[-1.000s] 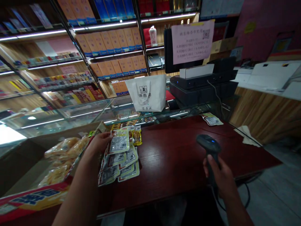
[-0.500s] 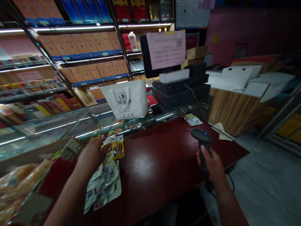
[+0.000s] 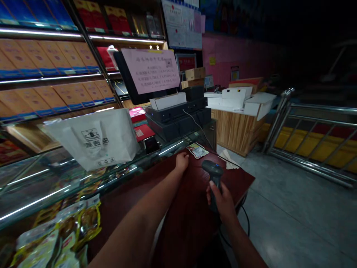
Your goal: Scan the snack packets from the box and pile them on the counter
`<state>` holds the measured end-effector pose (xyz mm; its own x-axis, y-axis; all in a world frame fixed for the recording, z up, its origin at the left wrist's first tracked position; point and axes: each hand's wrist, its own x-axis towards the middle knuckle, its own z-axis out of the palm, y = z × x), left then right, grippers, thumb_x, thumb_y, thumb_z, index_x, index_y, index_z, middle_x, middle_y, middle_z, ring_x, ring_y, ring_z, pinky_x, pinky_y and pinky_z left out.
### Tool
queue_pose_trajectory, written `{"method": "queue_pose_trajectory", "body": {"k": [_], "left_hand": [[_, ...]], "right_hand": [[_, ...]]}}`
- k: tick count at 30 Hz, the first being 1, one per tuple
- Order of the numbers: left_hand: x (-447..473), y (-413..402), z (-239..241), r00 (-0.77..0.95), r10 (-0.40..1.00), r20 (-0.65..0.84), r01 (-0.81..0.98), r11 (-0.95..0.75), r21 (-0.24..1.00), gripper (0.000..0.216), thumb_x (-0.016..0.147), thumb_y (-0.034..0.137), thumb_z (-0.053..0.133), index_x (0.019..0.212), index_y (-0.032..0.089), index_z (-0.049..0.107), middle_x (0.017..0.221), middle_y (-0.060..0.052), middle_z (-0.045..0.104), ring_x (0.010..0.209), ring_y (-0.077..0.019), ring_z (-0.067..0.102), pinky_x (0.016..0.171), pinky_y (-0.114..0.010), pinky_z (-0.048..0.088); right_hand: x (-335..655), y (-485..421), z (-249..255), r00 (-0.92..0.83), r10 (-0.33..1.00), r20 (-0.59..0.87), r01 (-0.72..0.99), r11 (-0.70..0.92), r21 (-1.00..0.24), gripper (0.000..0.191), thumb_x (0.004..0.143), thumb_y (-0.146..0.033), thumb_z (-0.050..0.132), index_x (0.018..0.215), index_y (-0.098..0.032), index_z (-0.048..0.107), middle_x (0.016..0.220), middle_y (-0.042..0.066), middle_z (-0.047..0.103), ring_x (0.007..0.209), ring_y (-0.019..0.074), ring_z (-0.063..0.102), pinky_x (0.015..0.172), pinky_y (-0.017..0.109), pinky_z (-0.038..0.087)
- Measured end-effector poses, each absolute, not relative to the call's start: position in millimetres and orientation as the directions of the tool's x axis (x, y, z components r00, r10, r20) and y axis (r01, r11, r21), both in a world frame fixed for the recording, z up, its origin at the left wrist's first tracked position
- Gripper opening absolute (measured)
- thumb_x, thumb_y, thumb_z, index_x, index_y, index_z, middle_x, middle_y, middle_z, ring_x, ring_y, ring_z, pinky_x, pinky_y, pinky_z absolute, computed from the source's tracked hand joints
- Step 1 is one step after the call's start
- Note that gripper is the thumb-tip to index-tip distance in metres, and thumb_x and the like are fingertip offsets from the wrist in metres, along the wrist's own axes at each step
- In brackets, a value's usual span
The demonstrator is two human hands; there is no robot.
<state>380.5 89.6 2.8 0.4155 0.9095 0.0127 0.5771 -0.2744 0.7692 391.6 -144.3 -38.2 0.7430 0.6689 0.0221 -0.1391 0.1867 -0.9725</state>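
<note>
My right hand is wrapped round the handle of a black barcode scanner held upright over the dark red counter. My left hand is stretched far forward across the counter, fingers curled, just short of a single snack packet lying near the counter's far edge. I cannot see anything in that hand. A pile of yellow and silver snack packets lies at the near left, away from both hands.
A white paper bag stands on the glass display case. A black register with monitor and pink notice sits behind. Shelves of orange boxes fill the left. A wooden desk and metal railing stand to the right.
My view has swung right. My left hand left the packet pile and reached forward to the lone packet at the far edge. The right hand kept hold of the scanner.
</note>
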Motion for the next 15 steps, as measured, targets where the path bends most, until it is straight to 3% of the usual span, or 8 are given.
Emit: {"method": "queue_pose_trajectory", "body": {"k": [5, 11, 15], "left_hand": [[430.7, 111.5, 2.8, 0.195, 0.977, -0.090, 0.718, -0.079, 0.691, 0.044, 0.093, 0.044, 0.064, 0.127, 0.015, 0.063, 0.139, -0.014, 0.058, 0.129, -0.0303, 0.054, 0.108, -0.056, 0.042], [446.1, 129.3, -3.6, 0.170, 0.979, -0.113, 0.733, -0.049, 0.678, 0.041, 0.094, 0.037, 0.065, 0.130, 0.018, 0.060, 0.136, -0.012, 0.058, 0.120, -0.0275, 0.059, 0.099, -0.050, 0.051], [431.9, 137.2, -14.9, 0.343, 0.939, -0.030, 0.610, -0.199, 0.767, 0.040, 0.094, 0.036, 0.065, 0.129, 0.018, 0.060, 0.131, -0.011, 0.061, 0.113, -0.0258, 0.063, 0.093, -0.045, 0.055]], "right_hand": [[390.1, -139.7, -35.7, 0.752, 0.659, -0.016, -0.149, 0.146, -0.978, 0.052, 0.082, -0.071, 0.062, 0.079, -0.020, 0.059, 0.051, -0.004, 0.058, 0.041, 0.0126, 0.052, 0.041, 0.023, 0.042], [389.9, -138.9, -32.0, 0.753, 0.657, -0.036, -0.153, 0.123, -0.981, 0.057, 0.079, -0.075, 0.062, 0.082, -0.019, 0.059, 0.052, -0.004, 0.058, 0.040, 0.0117, 0.051, 0.040, 0.023, 0.041], [390.5, -140.7, -32.0, 0.755, 0.656, -0.001, -0.126, 0.144, -0.981, 0.052, 0.082, -0.072, 0.062, 0.080, -0.020, 0.058, 0.051, -0.004, 0.057, 0.040, 0.0115, 0.051, 0.040, 0.022, 0.041]]}}
